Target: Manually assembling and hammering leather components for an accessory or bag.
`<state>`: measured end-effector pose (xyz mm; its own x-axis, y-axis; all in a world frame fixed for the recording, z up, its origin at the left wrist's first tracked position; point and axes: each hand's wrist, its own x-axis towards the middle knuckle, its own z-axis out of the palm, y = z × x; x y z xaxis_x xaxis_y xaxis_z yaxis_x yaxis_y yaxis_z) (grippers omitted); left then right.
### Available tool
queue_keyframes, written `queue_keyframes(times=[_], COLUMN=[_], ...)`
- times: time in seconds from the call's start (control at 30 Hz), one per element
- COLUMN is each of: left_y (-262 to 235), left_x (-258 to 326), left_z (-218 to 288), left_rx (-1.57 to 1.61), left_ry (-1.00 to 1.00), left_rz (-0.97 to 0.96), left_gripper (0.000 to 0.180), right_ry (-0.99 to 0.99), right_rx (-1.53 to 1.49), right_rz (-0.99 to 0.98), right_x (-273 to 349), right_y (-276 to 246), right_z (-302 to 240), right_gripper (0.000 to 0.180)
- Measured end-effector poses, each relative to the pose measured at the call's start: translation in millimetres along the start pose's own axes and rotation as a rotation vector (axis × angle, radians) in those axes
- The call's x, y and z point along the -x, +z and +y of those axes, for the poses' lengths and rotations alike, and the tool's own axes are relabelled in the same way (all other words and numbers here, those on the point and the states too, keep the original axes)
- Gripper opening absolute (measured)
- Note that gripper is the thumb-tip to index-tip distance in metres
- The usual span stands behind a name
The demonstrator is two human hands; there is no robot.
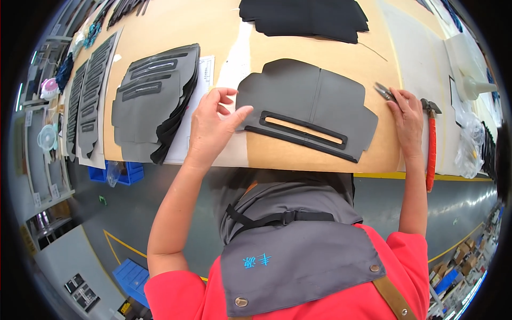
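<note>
A grey, flat cut panel (341,96) lies on the table in front of me. It has a long slot bordered by a black strip (304,144) near its lower edge. My left hand (210,125) hovers by the panel's left edge, thumb and fingers apart, with nothing seen in it. On the right, my right hand (406,114) grips small thread snips (384,92), their blades pointing up and left, a little clear of the panel. Just right of that hand lies a hammer (431,144) with a red handle, which juts past the table's front edge.
A stack of grey panels (136,114) with black-edged slots lies at left on white paper (205,72). Black sheets (304,18) are piled at the far side. Beyond the hammer sit a plastic bag (470,144) and a white container (466,64). A blue crate (132,172) stands below the table.
</note>
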<state>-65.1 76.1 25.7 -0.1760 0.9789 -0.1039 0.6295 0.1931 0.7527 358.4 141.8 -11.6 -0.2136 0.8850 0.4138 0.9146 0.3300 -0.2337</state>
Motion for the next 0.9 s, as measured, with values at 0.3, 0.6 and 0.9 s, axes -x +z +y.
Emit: queue_keyframes(times=[0.3,0.6,0.9], left_y=[4,21,29], left_x=[-4,14,23], left_z=[4,-1,6], left_rx=[-0.193,0.730,0.910], left_ry=[-0.097,-0.442,-0.553], left_rz=[-0.170,-0.274,-0.329], left_gripper=[0.056,0.020,0.026], right_ry=[0.201,0.069,0.117], right_rx=[-0.237,-0.886,-0.832], right_rz=[0.010,-0.450,-0.376], right_x=[-1,20,23], right_y=[2,6,14], right_z=[-21,-154,-168], right_gripper=[0.021,0.034,0.025])
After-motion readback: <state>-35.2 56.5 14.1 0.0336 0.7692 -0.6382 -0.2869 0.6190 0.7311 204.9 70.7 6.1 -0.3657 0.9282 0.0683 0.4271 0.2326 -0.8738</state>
